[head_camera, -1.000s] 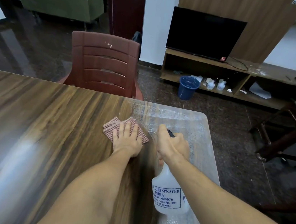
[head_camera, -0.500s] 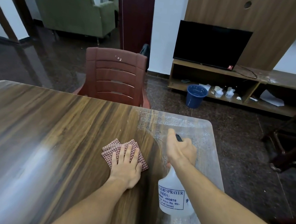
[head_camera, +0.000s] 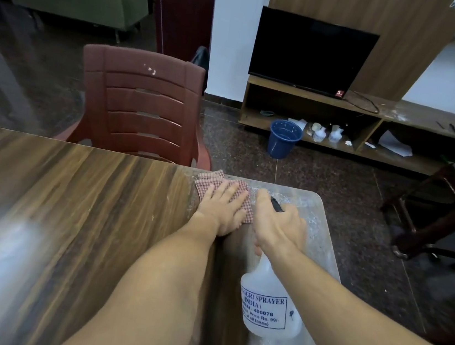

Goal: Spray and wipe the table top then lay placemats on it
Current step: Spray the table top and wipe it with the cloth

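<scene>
A wood-grain table top [head_camera: 56, 207] fills the lower left; its right end is covered by clear bubble wrap [head_camera: 319, 236]. My left hand [head_camera: 223, 205] presses flat, fingers straight, on a red-and-white checked cloth [head_camera: 209, 183] near the table's far edge. Just to its right, my right hand [head_camera: 278, 227] grips the black trigger head of a translucent white spray bottle [head_camera: 269, 308], whose labelled body hangs below my forearm above the table.
A brown plastic chair [head_camera: 142, 109] stands pushed against the table's far edge. Beyond it are a blue bucket [head_camera: 284, 138] on the floor, a TV unit [head_camera: 311, 53], and a dark wooden stool [head_camera: 444, 206] at the right.
My left hand has pushed the cloth away from me, up to the table's far edge near the bubble wrap. My right hand still holds the spray bottle beside it.
</scene>
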